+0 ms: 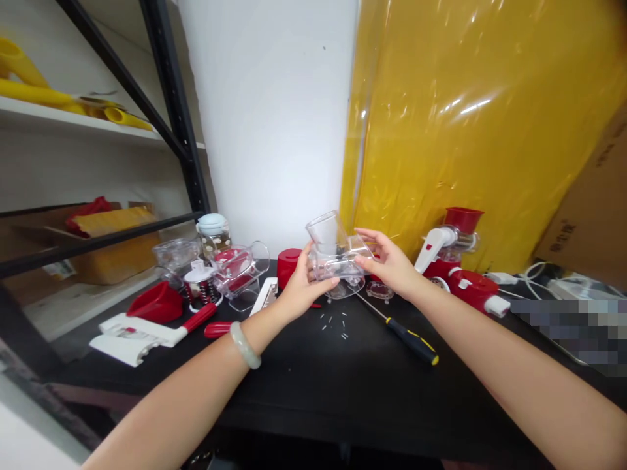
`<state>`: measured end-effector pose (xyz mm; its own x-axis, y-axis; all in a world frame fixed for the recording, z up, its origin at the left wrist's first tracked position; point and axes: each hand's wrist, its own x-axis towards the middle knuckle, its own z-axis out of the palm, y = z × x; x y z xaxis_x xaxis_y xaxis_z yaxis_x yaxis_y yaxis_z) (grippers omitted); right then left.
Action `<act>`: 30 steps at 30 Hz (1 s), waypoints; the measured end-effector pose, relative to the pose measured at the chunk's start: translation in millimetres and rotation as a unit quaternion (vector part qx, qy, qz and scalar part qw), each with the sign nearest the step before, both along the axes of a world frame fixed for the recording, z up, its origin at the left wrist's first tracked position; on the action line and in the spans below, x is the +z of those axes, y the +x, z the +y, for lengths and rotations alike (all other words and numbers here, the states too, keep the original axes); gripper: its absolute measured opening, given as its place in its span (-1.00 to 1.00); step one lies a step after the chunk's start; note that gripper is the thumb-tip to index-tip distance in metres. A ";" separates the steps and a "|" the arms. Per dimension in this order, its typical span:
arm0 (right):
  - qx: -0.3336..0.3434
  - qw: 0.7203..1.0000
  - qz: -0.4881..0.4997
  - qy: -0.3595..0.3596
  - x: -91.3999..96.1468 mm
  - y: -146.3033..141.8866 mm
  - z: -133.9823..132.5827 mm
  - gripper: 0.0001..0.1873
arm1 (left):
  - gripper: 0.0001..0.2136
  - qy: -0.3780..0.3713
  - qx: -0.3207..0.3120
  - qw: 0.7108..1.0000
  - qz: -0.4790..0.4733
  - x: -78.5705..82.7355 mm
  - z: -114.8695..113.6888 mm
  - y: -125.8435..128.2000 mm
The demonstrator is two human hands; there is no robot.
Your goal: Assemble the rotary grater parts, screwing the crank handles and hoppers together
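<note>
Between my two hands I hold a clear plastic housing [329, 236] with an upright round tube, raised above the black table. My left hand [306, 274] is wrapped round its left side, thumb along the lower edge. On the right end, my right hand [385, 261] pinches it between thumb and fingers. Below lie several small screws [336, 321] scattered on the table. A screwdriver [412, 341] with a black and yellow handle points toward the housing. Just beneath the housing is a clear round part [350, 287], partly hidden. A red container [289, 264] stands behind my left hand.
On the left are white handles with red grips [147, 333], a red scoop-like part [155, 301], more clear housings [240, 267] and a jar [214, 232]. An assembled red and white grinder [463, 222] stands right, near white cables [531, 277]. A black shelf frame [171, 85] rises at left.
</note>
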<state>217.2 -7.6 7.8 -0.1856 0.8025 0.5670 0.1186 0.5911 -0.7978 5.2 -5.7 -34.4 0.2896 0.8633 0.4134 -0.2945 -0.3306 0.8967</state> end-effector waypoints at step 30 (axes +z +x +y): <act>-0.090 0.921 -0.378 0.035 129.1 -160.2 181.5 -0.07 | -0.81 0.292 0.112 0.897 0.311 6.1 -16.5 -11.6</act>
<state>57.0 173.9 136.8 -0.4151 0.8257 0.3820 0.7255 0.5537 -0.4087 -6.3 -22.2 -28.2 0.4668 0.6180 0.6326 0.3365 -0.7856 0.5192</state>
